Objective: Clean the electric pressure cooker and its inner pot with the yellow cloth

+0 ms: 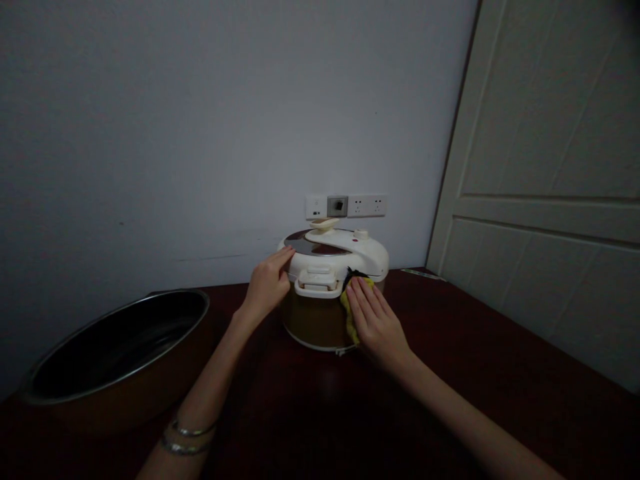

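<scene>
Dark red tabletop [325,413] lay under the cooker [320,310]. Right hand [376,327], fingers together, held a yellow cloth [350,319], running upright, against the cooker's front right; left hand [269,280], fingers bunched, touched its left edge. Sockets [367,206] sat behind it.

Left forearm [220,373], lower left of centre: bare up to the frame's bottom edge. Two silver-coloured bangles [183,450] worn there, one above the other, well apart from the left hand [269,283]. Both rounded, shiny, metallic-looking; any engraving too dim to read. Right forearm [465,407], lower right: bare as far as visible, likewise the right hand [377,323]. Fingers slender; nail detail unclear.
</scene>
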### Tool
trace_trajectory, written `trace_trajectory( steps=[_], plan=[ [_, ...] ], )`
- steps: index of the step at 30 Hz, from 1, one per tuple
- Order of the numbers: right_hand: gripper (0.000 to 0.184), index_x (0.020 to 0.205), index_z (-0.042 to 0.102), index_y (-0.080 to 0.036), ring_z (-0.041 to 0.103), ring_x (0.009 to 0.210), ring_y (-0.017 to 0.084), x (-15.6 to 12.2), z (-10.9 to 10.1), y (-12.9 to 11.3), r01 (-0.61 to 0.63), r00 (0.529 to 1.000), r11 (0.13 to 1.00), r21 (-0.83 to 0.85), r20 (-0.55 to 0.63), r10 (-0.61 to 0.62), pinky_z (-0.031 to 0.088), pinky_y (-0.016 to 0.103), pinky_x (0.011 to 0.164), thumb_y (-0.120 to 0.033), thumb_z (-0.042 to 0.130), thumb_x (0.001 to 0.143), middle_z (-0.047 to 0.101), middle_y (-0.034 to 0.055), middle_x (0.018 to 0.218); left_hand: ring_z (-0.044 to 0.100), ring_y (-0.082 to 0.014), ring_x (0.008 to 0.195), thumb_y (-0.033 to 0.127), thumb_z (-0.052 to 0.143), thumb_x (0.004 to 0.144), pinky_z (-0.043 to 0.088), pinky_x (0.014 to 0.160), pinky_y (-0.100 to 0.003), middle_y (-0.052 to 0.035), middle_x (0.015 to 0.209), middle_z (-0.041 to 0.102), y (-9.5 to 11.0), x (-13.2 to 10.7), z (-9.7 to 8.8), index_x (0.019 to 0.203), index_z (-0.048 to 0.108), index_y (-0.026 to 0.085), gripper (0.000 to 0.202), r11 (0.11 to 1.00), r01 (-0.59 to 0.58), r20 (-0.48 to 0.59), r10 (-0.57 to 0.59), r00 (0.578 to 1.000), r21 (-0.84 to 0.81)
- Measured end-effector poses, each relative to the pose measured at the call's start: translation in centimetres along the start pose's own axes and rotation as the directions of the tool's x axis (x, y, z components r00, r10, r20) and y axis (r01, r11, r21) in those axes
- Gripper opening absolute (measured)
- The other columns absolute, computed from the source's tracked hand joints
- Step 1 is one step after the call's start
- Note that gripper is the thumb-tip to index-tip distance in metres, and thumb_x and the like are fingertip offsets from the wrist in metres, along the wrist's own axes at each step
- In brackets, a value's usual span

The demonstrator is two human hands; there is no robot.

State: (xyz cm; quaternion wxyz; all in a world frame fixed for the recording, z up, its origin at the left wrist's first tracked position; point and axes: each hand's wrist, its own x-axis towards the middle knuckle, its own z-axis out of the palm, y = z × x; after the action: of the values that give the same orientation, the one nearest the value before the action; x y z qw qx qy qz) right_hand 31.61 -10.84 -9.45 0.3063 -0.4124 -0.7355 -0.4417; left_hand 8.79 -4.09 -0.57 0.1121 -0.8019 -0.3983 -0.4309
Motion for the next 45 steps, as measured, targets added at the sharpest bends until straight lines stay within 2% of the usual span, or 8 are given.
trace_trajectory(
  steps=[10, 17, 24, 32, 36, 41, 43, 45],
  plan=[
    [0.046, 0.126, 0.048, 0.004, 0.038, 0.128, 0.032, -1.7, 0.1, -0.9, 0.058, 0.998, 0.997, 0.040, 0.016, -0.059, 0.041, 0.045, 0.102, -0.009, 0.033, 0.085, 0.050, 0.0226, 0.131, 0.053, -0.0168, 0.118, -0.003, 0.042, 0.069, 0.039, 0.105, -0.036, -0.0076, 0.126, 0.058, 0.0, -0.1, 0.3, 0.117, 0.060, 0.014, 0.054, 1.000, 0.005, -0.037, -0.004, 0.999, 0.023],
    [0.061, 0.140, 0.024, 0.006, 0.022, 0.136, 0.032, 0.5, -0.4, 0.2, -0.077, 0.997, 0.989, 0.127, 0.024, 0.075, 0.037, 0.052, 0.104, -0.007, 0.033, 0.081, 0.034, 0.0275, 0.140, 0.053, -0.0175, 0.118, -0.003, 0.042, 0.068, 0.039, 0.106, -0.036, -0.0073, 0.127, 0.057, 0.0, -0.1, 0.2, 0.118, 0.060, 0.015, 0.055, 1.000, 0.020, -0.028, -0.020, 0.999, 0.001],
    [0.060, 0.140, 0.027, 0.003, 0.027, 0.134, 0.033, -0.8, 0.1, -0.3, 0.009, 0.999, 0.989, 0.149, 0.035, -0.015, 0.041, 0.050, 0.101, -0.006, 0.035, 0.081, 0.042, 0.0264, 0.136, 0.053, -0.0188, 0.118, -0.003, 0.042, 0.068, 0.038, 0.106, -0.038, -0.0087, 0.127, 0.057, 0.0, -0.1, 0.2, 0.117, 0.060, 0.013, 0.055, 1.000, 0.021, -0.020, -0.021, 1.000, -0.004],
    [0.078, 0.142, 0.018, 0.006, 0.015, 0.137, 0.034, 0.5, -0.7, 0.6, -0.056, 0.998, 0.963, 0.264, 0.053, 0.044, 0.034, 0.054, 0.105, -0.008, 0.041, 0.068, 0.027, 0.0276, 0.144, 0.052, -0.0182, 0.119, -0.003, 0.041, 0.068, 0.038, 0.106, -0.037, -0.0103, 0.128, 0.056, -0.1, -0.2, 0.0, 0.118, 0.059, 0.011, 0.056, 1.000, 0.012, -0.008, -0.012, 1.000, -0.019],
    [0.078, 0.138, 0.025, 0.008, 0.013, 0.138, 0.034, -0.9, -0.5, -0.4, -0.056, 0.995, 0.957, 0.286, 0.096, 0.029, 0.035, 0.055, 0.104, -0.008, 0.043, 0.064, 0.028, 0.0282, 0.143, 0.051, -0.0173, 0.119, -0.002, 0.041, 0.068, 0.038, 0.106, -0.035, -0.0093, 0.128, 0.056, -0.1, -0.2, 0.0, 0.118, 0.059, 0.011, 0.055, 1.000, 0.006, -0.010, -0.006, 1.000, -0.015],
    [0.080, 0.134, 0.036, 0.005, 0.025, 0.134, 0.035, -5.1, -0.4, -2.2, 0.034, 0.946, 0.903, 0.428, 0.279, -0.167, 0.036, 0.052, 0.105, -0.009, 0.047, 0.055, 0.037, 0.0257, 0.140, 0.051, -0.0174, 0.120, -0.002, 0.040, 0.069, 0.038, 0.106, -0.036, -0.0081, 0.129, 0.056, -0.1, -0.2, -0.1, 0.118, 0.059, 0.014, 0.055, 0.999, 0.009, -0.001, -0.009, 1.000, -0.032],
    [0.078, 0.132, 0.040, 0.000, 0.033, 0.131, 0.032, -6.9, -0.6, -2.6, -0.023, 0.920, 0.861, 0.508, 0.349, -0.181, 0.039, 0.048, 0.104, -0.008, 0.048, 0.055, 0.040, 0.0222, 0.139, 0.050, -0.0175, 0.121, -0.003, 0.040, 0.069, 0.037, 0.107, -0.037, -0.0072, 0.129, 0.055, -0.2, -0.2, -0.1, 0.119, 0.059, 0.015, 0.056, 0.999, 0.008, 0.003, -0.008, 1.000, -0.047],
    [0.068, 0.127, 0.046, -0.006, 0.041, 0.128, 0.027, -8.2, -1.1, -2.8, -0.146, 0.915, 0.808, 0.571, 0.389, -0.110, 0.042, 0.042, 0.102, -0.007, 0.048, 0.059, 0.046, 0.0189, 0.136, 0.050, -0.0174, 0.121, -0.003, 0.040, 0.069, 0.036, 0.107, -0.038, -0.0073, 0.130, 0.055, -0.3, -0.2, -0.2, 0.119, 0.058, 0.015, 0.056, 0.998, 0.007, 0.005, -0.006, 1.000, -0.059]
  ],
)
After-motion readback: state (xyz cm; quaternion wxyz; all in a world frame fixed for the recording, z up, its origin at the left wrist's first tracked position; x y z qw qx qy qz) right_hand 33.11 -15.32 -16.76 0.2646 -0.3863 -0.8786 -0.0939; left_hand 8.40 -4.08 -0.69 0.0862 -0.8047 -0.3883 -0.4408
